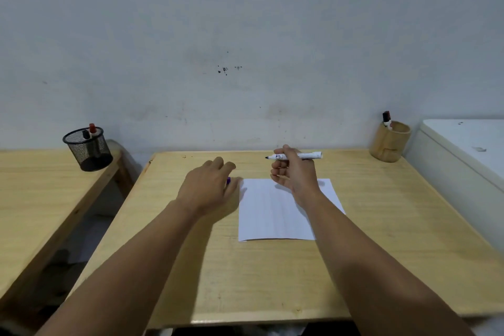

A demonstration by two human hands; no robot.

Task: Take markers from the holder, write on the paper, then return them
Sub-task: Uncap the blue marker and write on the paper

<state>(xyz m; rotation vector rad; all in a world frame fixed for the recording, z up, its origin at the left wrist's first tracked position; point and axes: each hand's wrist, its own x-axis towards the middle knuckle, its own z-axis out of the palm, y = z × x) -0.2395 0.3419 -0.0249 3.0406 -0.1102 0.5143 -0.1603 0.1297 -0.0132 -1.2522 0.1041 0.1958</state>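
Note:
A white sheet of paper (275, 213) lies flat in the middle of the wooden table (245, 275). My right hand (293, 172) holds an uncapped white marker (308, 156) level above the paper's far edge, its dark tip pointing left. My left hand (210, 185) hovers palm down just left of the paper, with a small purple cap (228, 180) showing under the fingers. A wooden holder (390, 142) with markers stands at the table's far right corner. A black mesh holder (88, 148) with markers stands on the neighbouring table at the left.
A second wooden table (41, 199) sits to the left, separated by a gap. A white cabinet-like surface (463, 150) borders the right side. A pale wall stands directly behind the tables.

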